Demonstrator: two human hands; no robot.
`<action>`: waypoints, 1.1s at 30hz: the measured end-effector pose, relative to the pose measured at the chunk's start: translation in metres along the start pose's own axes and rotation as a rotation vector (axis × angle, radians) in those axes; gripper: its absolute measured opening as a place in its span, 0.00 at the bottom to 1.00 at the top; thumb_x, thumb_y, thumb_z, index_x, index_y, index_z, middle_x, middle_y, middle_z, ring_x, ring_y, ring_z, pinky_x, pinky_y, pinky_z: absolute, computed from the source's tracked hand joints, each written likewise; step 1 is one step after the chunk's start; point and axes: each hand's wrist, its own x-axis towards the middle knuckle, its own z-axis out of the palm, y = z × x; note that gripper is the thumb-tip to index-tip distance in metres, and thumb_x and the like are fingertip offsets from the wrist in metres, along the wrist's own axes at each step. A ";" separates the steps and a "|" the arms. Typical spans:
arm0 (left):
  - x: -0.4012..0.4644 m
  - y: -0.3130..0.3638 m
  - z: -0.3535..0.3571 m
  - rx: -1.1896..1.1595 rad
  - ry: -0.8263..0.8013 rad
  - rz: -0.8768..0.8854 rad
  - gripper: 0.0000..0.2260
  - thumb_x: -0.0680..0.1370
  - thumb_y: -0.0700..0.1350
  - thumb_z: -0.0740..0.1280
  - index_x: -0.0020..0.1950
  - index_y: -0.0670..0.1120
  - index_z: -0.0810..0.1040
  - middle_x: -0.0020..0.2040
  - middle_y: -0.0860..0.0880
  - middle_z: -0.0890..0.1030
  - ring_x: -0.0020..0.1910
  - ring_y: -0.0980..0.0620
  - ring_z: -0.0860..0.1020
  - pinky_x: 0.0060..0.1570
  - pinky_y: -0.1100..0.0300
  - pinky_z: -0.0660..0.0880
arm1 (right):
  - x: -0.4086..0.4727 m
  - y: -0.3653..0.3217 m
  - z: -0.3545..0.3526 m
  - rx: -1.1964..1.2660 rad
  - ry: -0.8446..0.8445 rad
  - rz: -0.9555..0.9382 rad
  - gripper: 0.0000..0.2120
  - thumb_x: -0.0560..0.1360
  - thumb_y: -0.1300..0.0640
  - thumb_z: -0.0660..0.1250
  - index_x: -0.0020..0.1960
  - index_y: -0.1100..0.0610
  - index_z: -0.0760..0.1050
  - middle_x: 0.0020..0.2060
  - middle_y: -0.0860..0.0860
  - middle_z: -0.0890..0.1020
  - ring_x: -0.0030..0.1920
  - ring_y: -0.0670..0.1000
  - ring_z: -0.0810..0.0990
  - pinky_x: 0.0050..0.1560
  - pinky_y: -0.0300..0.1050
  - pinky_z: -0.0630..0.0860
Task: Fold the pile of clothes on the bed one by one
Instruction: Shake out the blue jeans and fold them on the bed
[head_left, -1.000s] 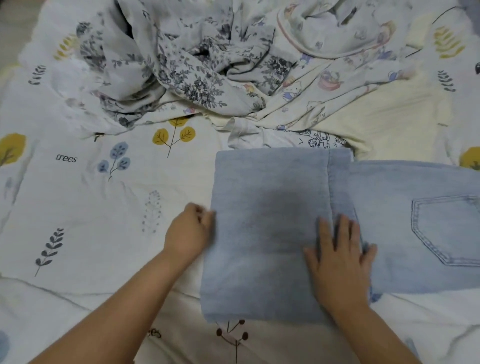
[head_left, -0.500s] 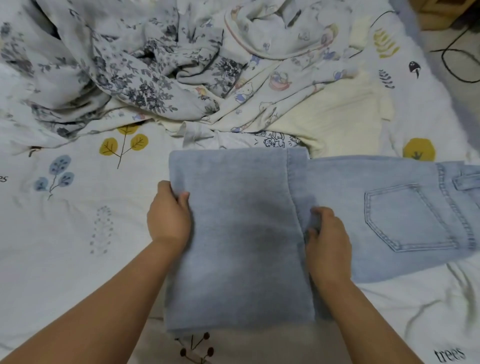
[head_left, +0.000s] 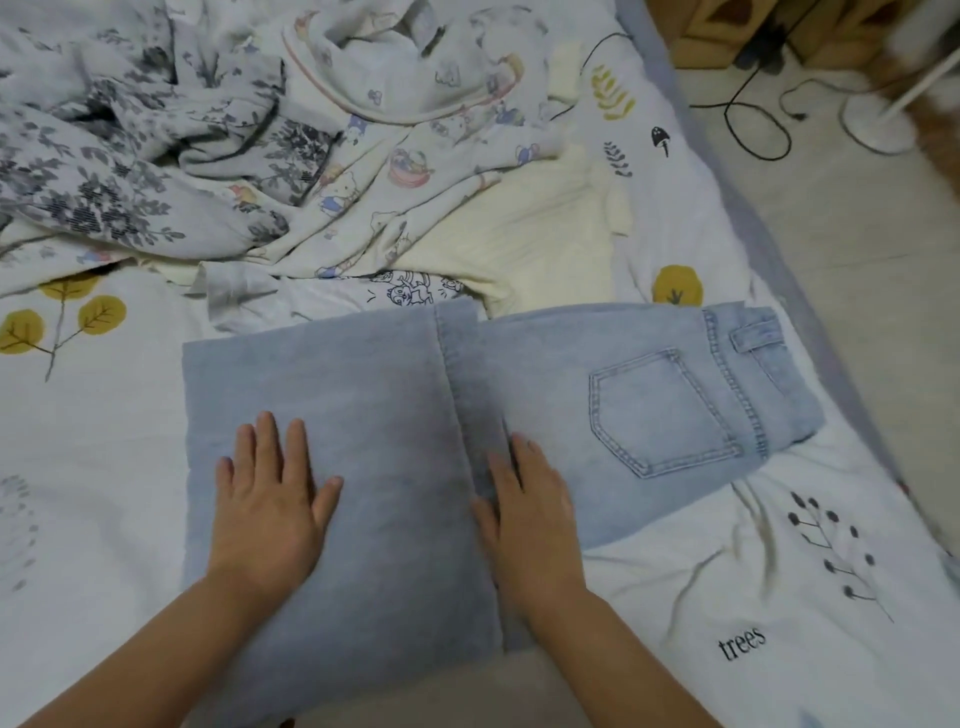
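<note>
Denim jeans (head_left: 597, 395) folded, soft rectangular panel, left hand (head_left: 267, 506) and right hand (head_left: 530, 512) pressing flat, fingers (head_left: 267, 441) straight, slightly apart.

Pale blue denim jeans (head_left: 597, 395) on white bedsheet (head_left: 104, 426) printed with yellow and grey leaves. Behind, grey floral garment (head_left: 104, 197), cream top (head_left: 530, 249).
</note>
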 end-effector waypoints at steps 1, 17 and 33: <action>-0.004 0.010 -0.002 0.001 0.020 0.061 0.41 0.76 0.64 0.35 0.72 0.35 0.62 0.72 0.33 0.61 0.72 0.33 0.59 0.66 0.36 0.57 | -0.002 0.007 -0.010 0.081 0.091 0.052 0.24 0.79 0.53 0.59 0.73 0.57 0.62 0.74 0.58 0.58 0.74 0.56 0.56 0.72 0.47 0.50; -0.025 0.083 0.011 0.158 -0.205 0.329 0.36 0.80 0.58 0.36 0.62 0.40 0.77 0.63 0.38 0.76 0.60 0.37 0.76 0.53 0.37 0.72 | 0.043 0.181 -0.099 1.116 0.630 1.122 0.32 0.67 0.53 0.75 0.66 0.64 0.68 0.64 0.57 0.74 0.61 0.58 0.74 0.63 0.48 0.71; -0.029 0.072 -0.031 -0.552 -0.053 0.145 0.23 0.80 0.47 0.60 0.74 0.46 0.60 0.75 0.48 0.60 0.73 0.53 0.59 0.67 0.69 0.50 | -0.005 -0.005 -0.113 0.674 0.654 0.082 0.18 0.70 0.60 0.71 0.42 0.44 0.64 0.31 0.38 0.75 0.34 0.33 0.75 0.30 0.26 0.67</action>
